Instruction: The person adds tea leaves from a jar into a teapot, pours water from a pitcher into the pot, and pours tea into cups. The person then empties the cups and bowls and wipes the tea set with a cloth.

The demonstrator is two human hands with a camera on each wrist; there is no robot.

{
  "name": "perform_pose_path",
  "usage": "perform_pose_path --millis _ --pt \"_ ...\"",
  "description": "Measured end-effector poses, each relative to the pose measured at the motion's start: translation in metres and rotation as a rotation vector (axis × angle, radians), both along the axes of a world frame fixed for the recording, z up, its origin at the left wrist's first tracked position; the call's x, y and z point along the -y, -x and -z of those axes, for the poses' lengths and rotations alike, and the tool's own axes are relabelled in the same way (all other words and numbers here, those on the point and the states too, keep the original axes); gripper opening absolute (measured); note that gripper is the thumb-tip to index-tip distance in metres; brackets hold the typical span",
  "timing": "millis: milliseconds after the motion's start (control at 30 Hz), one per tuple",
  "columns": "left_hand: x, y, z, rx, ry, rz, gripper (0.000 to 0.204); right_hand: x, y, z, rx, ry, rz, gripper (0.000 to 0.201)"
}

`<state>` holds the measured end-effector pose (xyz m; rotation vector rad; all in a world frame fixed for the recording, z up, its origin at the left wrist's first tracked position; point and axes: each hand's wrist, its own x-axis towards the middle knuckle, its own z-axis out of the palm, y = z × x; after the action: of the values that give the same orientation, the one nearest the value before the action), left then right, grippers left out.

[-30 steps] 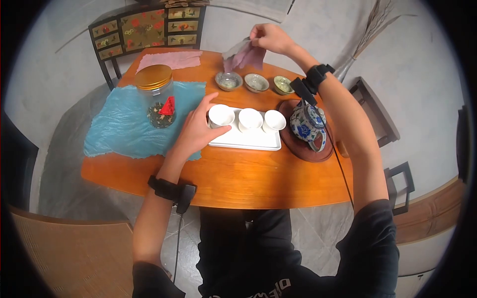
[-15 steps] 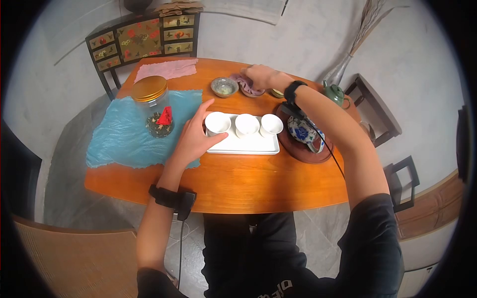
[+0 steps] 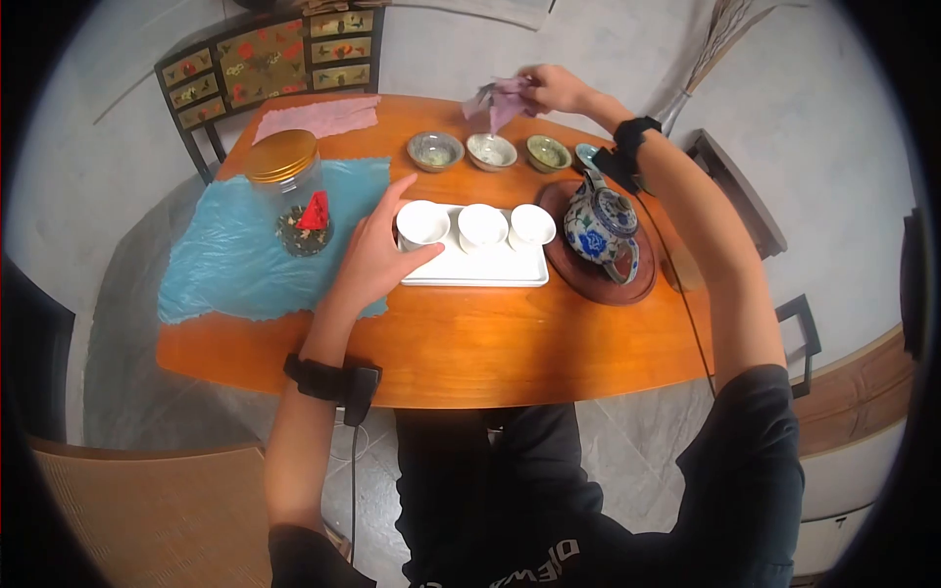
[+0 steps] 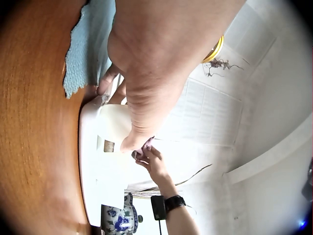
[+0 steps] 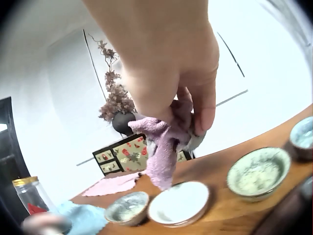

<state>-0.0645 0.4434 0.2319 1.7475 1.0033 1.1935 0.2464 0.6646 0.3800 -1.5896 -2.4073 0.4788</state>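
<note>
Right hand (image 3: 554, 86) is pinching a purple cloth (image 3: 498, 98) above the worktop's (image 3: 470, 343) far edge; left hand (image 3: 372, 260), grip loose, is touching the tray's (image 3: 475, 272) left cup (image 3: 421, 224).

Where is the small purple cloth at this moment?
In the head view the purple cloth hangs from the right hand, lifted above the middle bowl at the table's far edge.

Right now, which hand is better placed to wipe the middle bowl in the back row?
The right hand, likely. It pinches the purple cloth, which hangs just above the middle bowl. The left hand rests nearer, against the white cup on the tray.
</note>
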Motion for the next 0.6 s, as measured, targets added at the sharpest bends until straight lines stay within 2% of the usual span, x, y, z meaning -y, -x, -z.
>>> perform_pose_path --millis 33,100,133,200,233,267,333,367,433,600 --pt "-0.001 0.000 0.000 -0.011 -0.010 -0.007 0.088 -0.001 -0.013 0.004 0.002 0.002 0.003 0.039" --pt "0.000 0.000 -0.003 -0.022 -0.020 -0.015 0.088 -0.003 -0.032 0.017 0.492 -0.046 -0.077 0.042" --pt "0.000 0.000 -0.005 -0.051 -0.017 -0.015 0.088 -0.001 -0.039 0.020 0.491 -0.046 -0.076 0.042" --pt "0.001 0.000 -0.005 -0.084 -0.011 -0.010 0.089 0.005 -0.050 0.028 0.671 -0.011 -0.198 0.043" --pt "0.001 0.000 -0.005 -0.081 -0.002 -0.012 0.089 0.005 -0.050 0.033 0.598 0.008 -0.212 0.046" --pt "0.000 0.000 -0.004 -0.078 0.006 -0.014 0.089 0.004 -0.050 0.037 0.596 0.010 -0.209 0.046" --pt "0.002 0.000 -0.006 -0.070 0.011 -0.002 0.089 0.006 -0.043 0.042 0.654 0.206 -0.135 0.044" --pt "0.003 0.000 -0.007 -0.061 0.014 0.005 0.089 0.008 -0.042 0.045 0.653 0.211 -0.134 0.044" --pt "0.004 0.000 -0.007 -0.058 0.023 0.008 0.089 0.006 -0.046 0.055 0.607 0.026 -0.231 0.031" --pt "0.000 -0.002 -0.003 -0.027 -0.029 -0.009 0.086 -0.006 -0.053 0.051 0.562 0.012 -0.297 0.033"
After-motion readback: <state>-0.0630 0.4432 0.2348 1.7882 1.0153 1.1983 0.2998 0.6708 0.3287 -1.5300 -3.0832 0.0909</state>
